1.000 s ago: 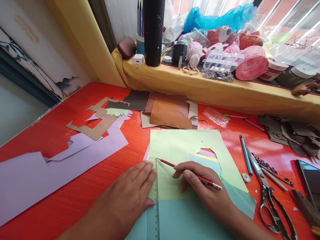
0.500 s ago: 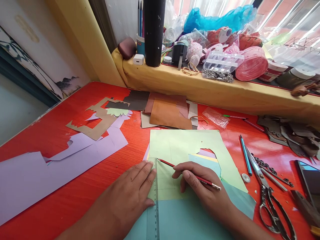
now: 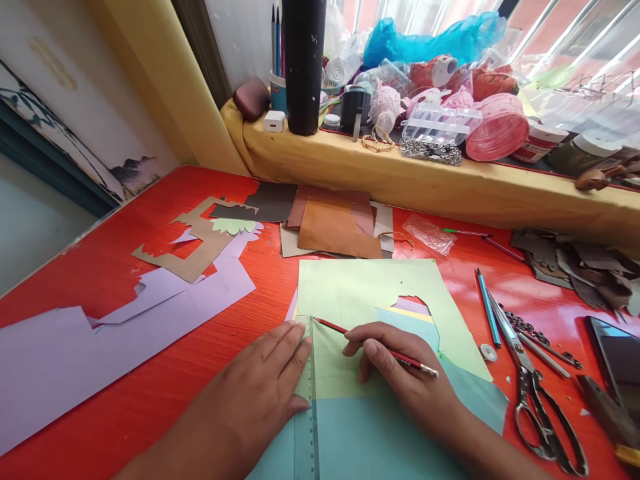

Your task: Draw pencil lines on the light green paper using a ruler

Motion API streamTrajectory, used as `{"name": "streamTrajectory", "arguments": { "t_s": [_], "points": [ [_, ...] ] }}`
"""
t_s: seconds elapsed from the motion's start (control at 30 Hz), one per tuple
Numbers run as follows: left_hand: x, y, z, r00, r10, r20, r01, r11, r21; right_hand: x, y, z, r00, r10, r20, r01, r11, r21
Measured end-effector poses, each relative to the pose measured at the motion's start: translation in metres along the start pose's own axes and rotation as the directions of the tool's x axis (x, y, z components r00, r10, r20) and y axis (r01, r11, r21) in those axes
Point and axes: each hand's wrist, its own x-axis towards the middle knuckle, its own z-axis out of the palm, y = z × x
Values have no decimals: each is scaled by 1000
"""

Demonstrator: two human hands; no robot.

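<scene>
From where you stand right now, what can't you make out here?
All in the head view:
The ruler: partly hidden by the left hand; its near end is cut off by the bottom edge; its markings are too small to read.
The pencil: its middle is hidden by the right hand; whether its tip touches the green paper is too small to tell.
The phone: cut off by the right edge.

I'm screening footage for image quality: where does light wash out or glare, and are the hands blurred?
Head view: the window is washed out at upper right; head view: pale glare on the red table near the blue pen; head view: left hand and right hand fairly sharp.
</scene>
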Motion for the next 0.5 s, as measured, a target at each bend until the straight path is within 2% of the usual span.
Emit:
{"name": "streamTrajectory", "arguments": {
  "t_s": [0.5],
  "points": [
    [-2,0,2,998,1,63,-1,1000,-1,0,-1,1,1000,5,-7,-5,1000,-24]
  ]
}}
